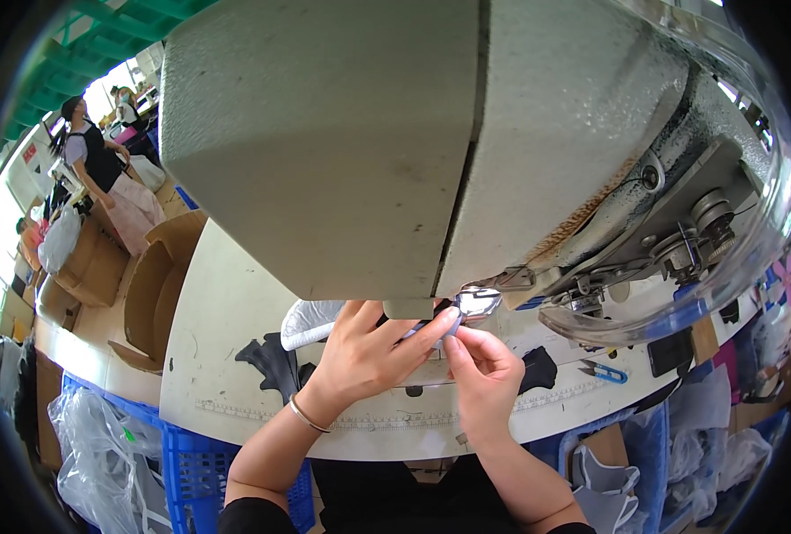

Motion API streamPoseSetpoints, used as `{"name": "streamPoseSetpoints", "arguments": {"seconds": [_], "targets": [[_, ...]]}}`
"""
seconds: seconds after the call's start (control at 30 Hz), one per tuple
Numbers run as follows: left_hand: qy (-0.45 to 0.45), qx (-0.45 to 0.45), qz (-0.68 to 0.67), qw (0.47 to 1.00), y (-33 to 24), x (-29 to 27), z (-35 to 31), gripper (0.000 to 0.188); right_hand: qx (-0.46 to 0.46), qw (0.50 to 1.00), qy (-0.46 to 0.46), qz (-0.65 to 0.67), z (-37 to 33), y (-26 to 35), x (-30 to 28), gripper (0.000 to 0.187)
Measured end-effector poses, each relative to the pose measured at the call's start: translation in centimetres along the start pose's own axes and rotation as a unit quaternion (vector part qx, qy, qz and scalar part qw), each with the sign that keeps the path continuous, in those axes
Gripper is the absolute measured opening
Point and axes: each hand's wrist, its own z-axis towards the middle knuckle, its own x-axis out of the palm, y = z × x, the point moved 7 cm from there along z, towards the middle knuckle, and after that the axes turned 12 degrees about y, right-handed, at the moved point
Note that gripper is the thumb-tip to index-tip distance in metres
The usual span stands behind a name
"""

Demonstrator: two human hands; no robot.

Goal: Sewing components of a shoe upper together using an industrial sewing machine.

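Just below the head of a large pale grey sewing machine (pixel 324 160), both my hands work close together. My left hand (pixel 364 351) has its fingers stretched forward and closed on the edge of a small piece of grey fabric (pixel 451 327). Thumb and forefinger of my right hand (pixel 484 374) pinch the same fabric from the right. A white padded piece (pixel 311 322) lies left of my left hand, partly under the machine. Black fabric pieces (pixel 275 363) rest on the table on either side of my hands. The needle area is mostly hidden.
Blue-handled thread snips (pixel 604 372) and a dark phone (pixel 671 354) lie at the table's right. A ruler strip (pixel 395 420) runs along the near edge of the table (pixel 226 356). Blue crates (pixel 201 476) flank me; cardboard boxes (pixel 159 298) and a person (pixel 101 169) are left.
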Motion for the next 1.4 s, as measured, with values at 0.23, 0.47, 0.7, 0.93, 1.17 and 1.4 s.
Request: {"name": "streamPoseSetpoints", "arguments": {"seconds": [0.23,0.47,0.7,0.93,1.17,1.4], "targets": [[-0.051,0.003,-0.022,0.998,0.0,-1.1,0.5,0.058,-0.01,1.0,-0.011,0.011,0.1,-0.5,-0.4,0.014],[-0.017,-0.02,-0.045,0.999,0.5,-1.1,0.6,0.059,0.021,1.0,-0.018,0.01,0.5,0.0,0.0,0.014],[-0.008,-0.021,-0.062,0.998,0.6,-1.0,0.9,0.057,0.011,0.998,-0.003,0.057,0.5,0.3,0.3,0.018],[-0.006,-0.034,-0.08,0.996,1.3,-0.7,0.6,0.061,0.028,0.997,0.025,0.066,0.0,0.5,0.9,0.027],[-0.016,-0.024,-0.092,0.995,1.4,-0.7,0.6,0.061,0.018,0.998,0.03,0.06,-0.3,0.9,1.2,0.031],[-0.038,-0.017,-0.065,0.997,1.0,-1.2,0.6,0.052,0.018,0.996,0.039,0.083,-0.4,1.2,1.3,0.03]]}}
